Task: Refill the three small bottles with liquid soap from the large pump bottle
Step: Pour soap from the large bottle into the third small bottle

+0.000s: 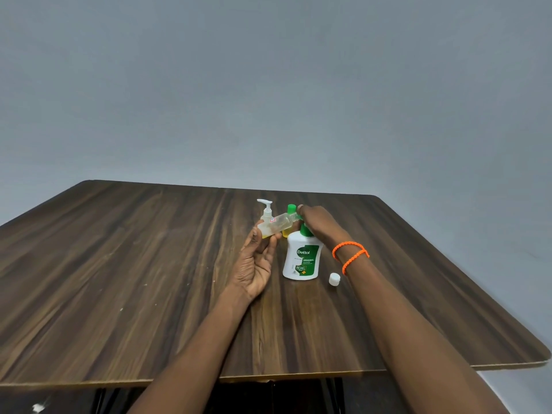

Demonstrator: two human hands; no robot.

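While the left hand (259,258) pinches the tilted small bottle (276,225) at its base, its open mouth just under the right hand (319,224) (pressing the large pump bottle (302,258)), keep mouth against nozzle and pump slowly.

Bare arms; orange beaded wristband (351,254), R wrist.

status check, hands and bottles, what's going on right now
Left hand holds small clear bottle tilted, neck at pump. Right hand presses large pump bottle. White cap off, on table. Nothing in the way.
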